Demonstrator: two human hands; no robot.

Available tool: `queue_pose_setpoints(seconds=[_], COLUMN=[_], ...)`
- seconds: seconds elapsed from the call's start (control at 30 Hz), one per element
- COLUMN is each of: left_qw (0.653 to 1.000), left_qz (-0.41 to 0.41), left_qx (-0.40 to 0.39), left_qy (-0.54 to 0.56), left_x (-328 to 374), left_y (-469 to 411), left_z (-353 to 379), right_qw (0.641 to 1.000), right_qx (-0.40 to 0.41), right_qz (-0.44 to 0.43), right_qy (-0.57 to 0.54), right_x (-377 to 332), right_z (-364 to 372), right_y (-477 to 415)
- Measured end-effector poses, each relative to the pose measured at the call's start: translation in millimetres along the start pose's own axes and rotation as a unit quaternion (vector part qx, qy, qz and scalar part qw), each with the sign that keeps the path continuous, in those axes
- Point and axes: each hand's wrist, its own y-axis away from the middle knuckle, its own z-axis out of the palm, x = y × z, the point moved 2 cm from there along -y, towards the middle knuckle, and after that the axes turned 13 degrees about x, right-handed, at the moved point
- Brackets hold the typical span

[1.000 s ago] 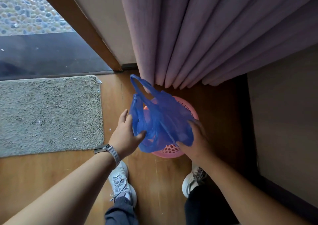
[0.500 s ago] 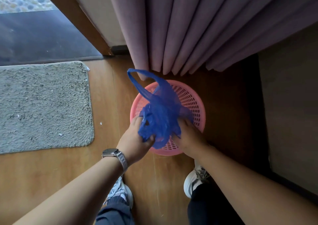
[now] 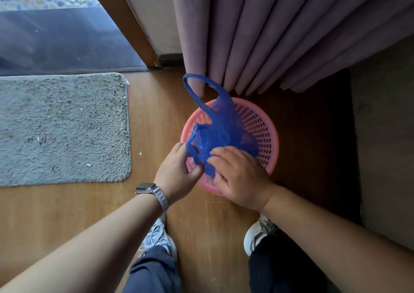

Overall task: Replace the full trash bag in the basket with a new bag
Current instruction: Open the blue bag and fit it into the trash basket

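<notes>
A pink perforated basket (image 3: 262,127) stands on the wooden floor just below a curtain. A crumpled blue plastic bag (image 3: 221,133) sits over its near left side, one handle loop sticking up toward the curtain. My left hand (image 3: 177,171), with a watch on the wrist, pinches the bag's near left edge at the basket rim. My right hand (image 3: 239,176) lies over the near rim with its fingers closed on the bag's lower part. The bag and my hands hide the basket's inside on the left and near side.
A grey shaggy mat (image 3: 60,127) lies on the floor to the left. Mauve curtain folds (image 3: 280,35) hang right behind the basket. A dark threshold and wooden door frame (image 3: 125,24) are at the upper left. A dark wall or cabinet face (image 3: 385,136) stands on the right. My shoes are below.
The bag has come down from above the basket onto it and is bunched smaller. Both hands have drawn closer together at the near rim.
</notes>
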Motion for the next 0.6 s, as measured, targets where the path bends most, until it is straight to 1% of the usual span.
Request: queue_pose_setpoints(seconds=[0.07, 0.1, 0.13, 0.2, 0.27, 0.37, 0.4, 0.5, 0.6], left_qw=[1.0, 1.0, 1.0, 0.998, 0.997, 0.996, 0.996, 0.996, 0.996], left_qz=[0.008, 0.011, 0.01, 0.002, -0.022, -0.024, -0.021, -0.024, -0.007], left_qx=[0.008, 0.011, 0.014, 0.026, 0.036, 0.029, 0.026, 0.04, 0.058], left_qy=[-0.006, -0.013, -0.025, -0.049, -0.064, -0.078, -0.078, -0.07, -0.069], left_x=[-3.9, -6.9, -9.3, -14.5, -16.3, -13.4, -11.8, -10.8, -16.1], left_y=[-0.7, -0.5, 0.1, 2.9, 7.4, 15.4, 17.5, 16.7, 8.8], left_z=[-0.3, -0.1, -0.2, -1.8, -5.9, -12.3, -14.1, -15.9, -14.2], right_qw=[0.997, 0.992, 0.983, 0.951, 0.932, 0.923, 0.925, 0.944, 0.948], right_qx=[-0.058, -0.097, -0.144, -0.223, -0.226, -0.235, -0.227, -0.167, -0.159], right_qz=[-0.034, -0.037, -0.027, 0.025, 0.048, 0.028, 0.025, 0.03, -0.007], right_qy=[0.036, 0.069, 0.114, 0.212, 0.281, 0.305, 0.302, 0.282, 0.275], right_x=[-1.2, 1.8, 6.6, 19.3, 28.1, 32.0, 35.8, 53.6, 59.7], right_z=[7.7, 13.2, 18.4, 23.2, 20.1, 9.4, 6.1, -5.2, -1.9], right_y=[-11.5, -18.3, -24.9, -32.4, -25.9, -0.9, 8.0, 25.6, 28.1])
